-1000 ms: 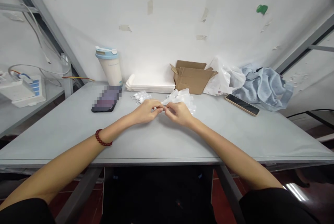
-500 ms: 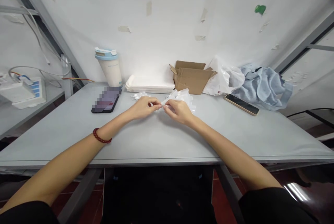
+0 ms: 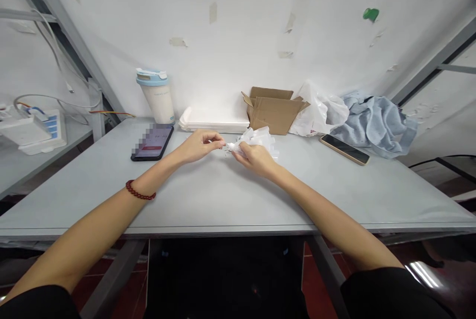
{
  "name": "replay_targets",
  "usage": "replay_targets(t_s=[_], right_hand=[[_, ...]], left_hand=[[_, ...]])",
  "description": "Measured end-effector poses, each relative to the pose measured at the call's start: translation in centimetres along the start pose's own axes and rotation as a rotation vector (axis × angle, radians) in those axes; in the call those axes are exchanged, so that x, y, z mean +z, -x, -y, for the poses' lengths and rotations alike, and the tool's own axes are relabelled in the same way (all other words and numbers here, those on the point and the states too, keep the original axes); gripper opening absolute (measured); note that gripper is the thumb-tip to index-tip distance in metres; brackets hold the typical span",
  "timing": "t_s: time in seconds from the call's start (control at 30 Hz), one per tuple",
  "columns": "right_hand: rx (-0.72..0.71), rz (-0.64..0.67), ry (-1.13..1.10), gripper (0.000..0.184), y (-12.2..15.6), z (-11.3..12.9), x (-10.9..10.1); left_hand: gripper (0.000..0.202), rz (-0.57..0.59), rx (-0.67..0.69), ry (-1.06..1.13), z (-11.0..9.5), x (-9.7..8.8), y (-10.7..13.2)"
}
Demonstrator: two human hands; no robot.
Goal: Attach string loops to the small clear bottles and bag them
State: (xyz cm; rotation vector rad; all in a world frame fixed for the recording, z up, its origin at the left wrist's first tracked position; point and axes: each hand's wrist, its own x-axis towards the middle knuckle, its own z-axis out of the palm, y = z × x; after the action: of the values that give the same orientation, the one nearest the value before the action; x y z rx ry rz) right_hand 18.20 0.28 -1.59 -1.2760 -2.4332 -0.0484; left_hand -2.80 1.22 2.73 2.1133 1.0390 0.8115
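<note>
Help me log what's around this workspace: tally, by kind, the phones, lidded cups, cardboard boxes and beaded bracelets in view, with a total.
Phones: 2
Lidded cup: 1
Cardboard box: 1
Beaded bracelet: 1
Total: 5

Workshop, apparently: grey worktop [image 3: 223, 200], metal frame [image 3: 70, 36], tape-marked wall [image 3: 230, 71], cardboard box [image 3: 277, 115].

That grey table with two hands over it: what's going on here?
A person's right hand holds a small white plastic piece, one end toward the left hand. The left hand is pinched near that end; anything between its fingertips is too small to make out. A pile of translucent plastic pieces lies on the grey table beyond the right hand.
</note>
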Motion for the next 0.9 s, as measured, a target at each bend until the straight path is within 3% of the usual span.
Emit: replay_targets(t_s=[0.53,0.9], right_hand=[[0.013,0.205,0.175,0.027,0.6,0.2,0.0],[0.006,0.17,0.218,0.028,0.0,-0.1,0.4]], left_hand=[[0.021,0.055,0.08,-0.078,0.6,1.3,0.0],[0.018,-0.017,0.122,-0.188,0.9,2.1,0.1]])
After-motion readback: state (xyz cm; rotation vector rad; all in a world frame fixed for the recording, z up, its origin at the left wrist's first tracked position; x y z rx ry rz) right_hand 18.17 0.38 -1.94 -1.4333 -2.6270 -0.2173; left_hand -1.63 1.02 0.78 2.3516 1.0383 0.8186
